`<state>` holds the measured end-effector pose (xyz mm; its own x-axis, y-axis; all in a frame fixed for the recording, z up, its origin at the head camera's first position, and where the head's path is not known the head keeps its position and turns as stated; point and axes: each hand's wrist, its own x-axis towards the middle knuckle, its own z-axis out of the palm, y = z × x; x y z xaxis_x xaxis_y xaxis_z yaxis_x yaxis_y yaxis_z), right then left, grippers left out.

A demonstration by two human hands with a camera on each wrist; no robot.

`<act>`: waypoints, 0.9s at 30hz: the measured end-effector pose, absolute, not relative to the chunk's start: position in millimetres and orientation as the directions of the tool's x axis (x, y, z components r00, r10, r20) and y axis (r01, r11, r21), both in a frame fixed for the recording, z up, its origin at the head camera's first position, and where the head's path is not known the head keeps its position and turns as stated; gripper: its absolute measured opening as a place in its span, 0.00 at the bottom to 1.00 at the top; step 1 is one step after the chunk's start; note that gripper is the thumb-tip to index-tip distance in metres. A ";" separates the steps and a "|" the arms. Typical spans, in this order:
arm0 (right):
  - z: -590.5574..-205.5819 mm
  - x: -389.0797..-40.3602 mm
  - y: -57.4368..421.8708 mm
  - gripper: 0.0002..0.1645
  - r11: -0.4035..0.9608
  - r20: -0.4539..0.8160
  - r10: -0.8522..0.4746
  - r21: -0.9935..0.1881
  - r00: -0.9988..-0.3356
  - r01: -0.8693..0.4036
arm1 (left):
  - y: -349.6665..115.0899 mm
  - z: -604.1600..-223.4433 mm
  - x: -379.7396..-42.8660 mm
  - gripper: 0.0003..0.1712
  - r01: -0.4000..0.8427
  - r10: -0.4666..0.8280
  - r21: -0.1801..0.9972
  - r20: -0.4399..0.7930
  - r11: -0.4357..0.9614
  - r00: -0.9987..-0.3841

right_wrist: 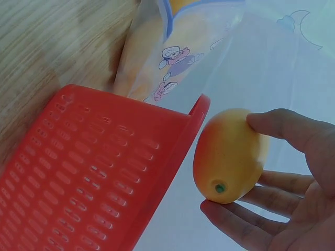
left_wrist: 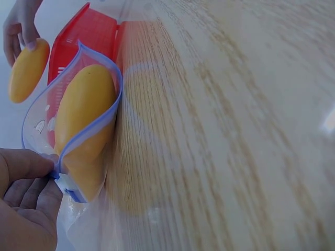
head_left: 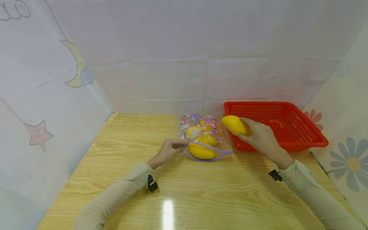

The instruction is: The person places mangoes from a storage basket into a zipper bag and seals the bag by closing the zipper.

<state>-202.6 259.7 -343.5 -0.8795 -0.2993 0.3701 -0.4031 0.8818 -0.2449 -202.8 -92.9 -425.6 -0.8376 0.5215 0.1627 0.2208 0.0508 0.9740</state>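
Observation:
A clear zip bag (head_left: 179,127) with cartoon prints lies on the table, its purple-edged mouth gaping toward me. Inside it are several yellow mangoes, one mango (head_left: 202,151) right at the mouth. My left hand (head_left: 169,151) pinches the left corner of the bag's mouth, by the white slider (left_wrist: 67,183). Another mango (right_wrist: 229,157), with a green stem spot, is in my right hand (head_left: 261,137), held between thumb and fingers. That hand is raised over the left rim of the red basket, to the right of the bag.
The red plastic basket (head_left: 304,145) with slotted walls stands at the back right of the wooden table (head_left: 184,191). Printed sheets (head_left: 161,80) hang behind the table and on both sides. A bright reflection lies on the near tabletop.

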 end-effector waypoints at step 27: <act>-347.4 -192.1 243.0 0.38 0.856 0.387 -0.367 -0.214 -0.846 -0.470 | -92.6 -425.3 -202.6 0.16 0.211 0.517 0.976 0.151 0.058 -0.842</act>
